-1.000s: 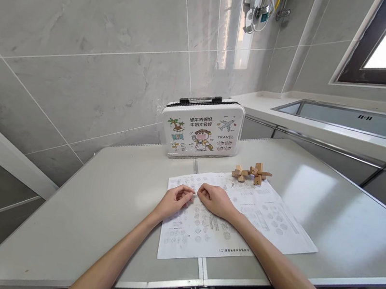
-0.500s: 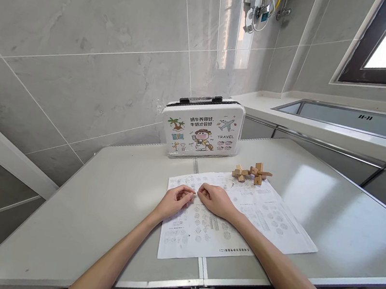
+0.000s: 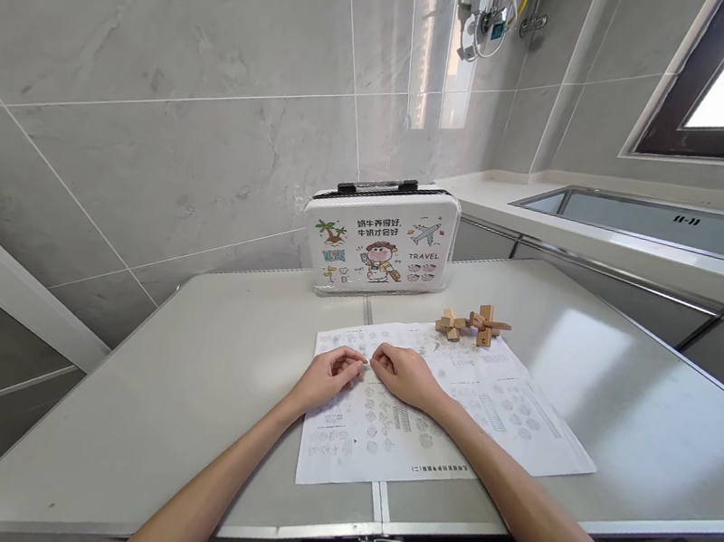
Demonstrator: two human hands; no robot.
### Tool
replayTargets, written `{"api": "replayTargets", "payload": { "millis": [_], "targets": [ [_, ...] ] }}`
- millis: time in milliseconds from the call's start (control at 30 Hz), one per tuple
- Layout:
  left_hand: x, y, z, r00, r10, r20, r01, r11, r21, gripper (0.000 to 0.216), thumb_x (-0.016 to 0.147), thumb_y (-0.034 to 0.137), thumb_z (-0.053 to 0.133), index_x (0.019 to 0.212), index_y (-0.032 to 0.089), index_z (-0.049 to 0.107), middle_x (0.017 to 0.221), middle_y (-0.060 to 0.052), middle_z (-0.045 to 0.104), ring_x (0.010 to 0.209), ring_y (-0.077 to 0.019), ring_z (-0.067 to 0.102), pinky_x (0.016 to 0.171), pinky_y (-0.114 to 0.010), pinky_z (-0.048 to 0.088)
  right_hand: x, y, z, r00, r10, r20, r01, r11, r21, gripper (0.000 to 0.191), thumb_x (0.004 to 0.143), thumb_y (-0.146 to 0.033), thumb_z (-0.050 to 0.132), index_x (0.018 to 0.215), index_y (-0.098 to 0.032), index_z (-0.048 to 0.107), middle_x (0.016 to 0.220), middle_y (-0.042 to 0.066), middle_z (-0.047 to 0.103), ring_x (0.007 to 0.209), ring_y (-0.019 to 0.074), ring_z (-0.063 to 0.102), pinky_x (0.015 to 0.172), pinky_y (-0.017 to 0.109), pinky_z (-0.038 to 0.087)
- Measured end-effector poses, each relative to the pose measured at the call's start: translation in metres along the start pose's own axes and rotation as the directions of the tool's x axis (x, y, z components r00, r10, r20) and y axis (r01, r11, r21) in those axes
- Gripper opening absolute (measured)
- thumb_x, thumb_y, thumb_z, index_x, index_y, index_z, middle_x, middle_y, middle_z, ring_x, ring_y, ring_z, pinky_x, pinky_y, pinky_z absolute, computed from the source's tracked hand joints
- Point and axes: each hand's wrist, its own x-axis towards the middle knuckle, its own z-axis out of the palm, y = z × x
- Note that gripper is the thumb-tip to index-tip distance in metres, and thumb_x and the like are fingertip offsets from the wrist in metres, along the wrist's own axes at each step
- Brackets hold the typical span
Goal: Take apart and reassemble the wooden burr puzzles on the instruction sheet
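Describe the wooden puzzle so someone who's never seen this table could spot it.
Start at the white case standing against the wall at the table's far edge. Just right and nearer lies the wooden puzzle, at the printed sheet's top corner. It is the only tan, knobbly cluster of interlocked blocks.

Two hands point(image 3: 330, 376), one printed sheet point(image 3: 504, 413), one tin case point(image 3: 378, 242), two wooden puzzles point(image 3: 472, 323)

Tabletop point(image 3: 192, 391): pale grey, plain. Instruction sheet point(image 3: 491, 411) on it: white, printed with small grey diagrams and black text. Wooden puzzle pieces point(image 3: 472, 324) beyond the sheet: light tan. Carry case point(image 3: 378, 242) behind the sheet: white, black handle, coloured cartoon prints of palm, plane and figure. Wall tiles point(image 3: 157, 92) behind the case: grey marbled.
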Motion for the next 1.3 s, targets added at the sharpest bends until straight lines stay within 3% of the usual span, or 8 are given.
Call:
{"api": "replayTargets", "payload": {
  "millis": [1300],
  "targets": [
    [-0.0014,0.0049,0.0017,1.000,0.001,-0.015,-0.001,1.000,0.011,0.040,0.092,0.055,0.064,0.108,0.019,0.071,0.089,-0.006,0.072,0.071,-0.0141,0.060,0.069,-0.028,0.050,-0.0005,-0.0004,-0.0009,1.000,-0.002,0.005,0.002,1.000,0.004,0.015,0.100,-0.028,0.053,0.089,-0.022,0.063,0.071,-0.001,0.065,0.067,0.0160,0.059,0.062,0.026,0.037]
  ]
}}
